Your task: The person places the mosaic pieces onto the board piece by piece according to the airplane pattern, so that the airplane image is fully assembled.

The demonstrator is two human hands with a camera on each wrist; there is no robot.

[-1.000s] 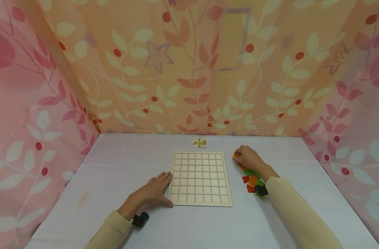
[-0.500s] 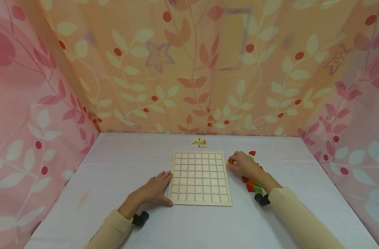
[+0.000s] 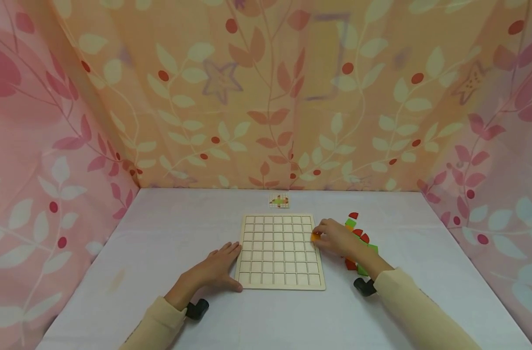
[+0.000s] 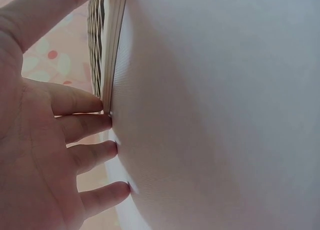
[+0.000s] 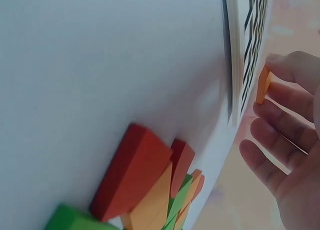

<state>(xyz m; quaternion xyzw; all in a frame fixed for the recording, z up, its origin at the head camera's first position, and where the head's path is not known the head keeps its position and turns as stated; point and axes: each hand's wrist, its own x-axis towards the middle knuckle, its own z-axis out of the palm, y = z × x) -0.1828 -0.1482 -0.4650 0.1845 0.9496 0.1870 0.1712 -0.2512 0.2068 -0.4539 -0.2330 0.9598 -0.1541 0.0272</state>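
Note:
A pale wooden grid board [image 3: 280, 252] with square cells lies flat on the table in the head view. My left hand [image 3: 215, 267] rests at its left edge, fingers straight and fingertips touching the side; the left wrist view shows the fingers [image 4: 85, 127] against the rim. Over the board's right edge, my right hand [image 3: 337, 238] pinches an orange tile [image 3: 316, 237] between thumb and fingers. In the right wrist view that orange tile [image 5: 263, 83] is held just above the board [image 5: 235, 54].
Right of the board lies a loose pile of red, green and orange tiles [image 3: 357, 233], partly hidden by the right forearm. A small pattern card [image 3: 279, 201] lies behind the board. Floral cloth walls [image 3: 266, 97] enclose the white table [image 3: 169, 214] at the back and sides.
My right hand has moved left and nearer from the tile pile to the board's right edge, carrying the orange tile. More of the pile shows now. The left hand stays put.

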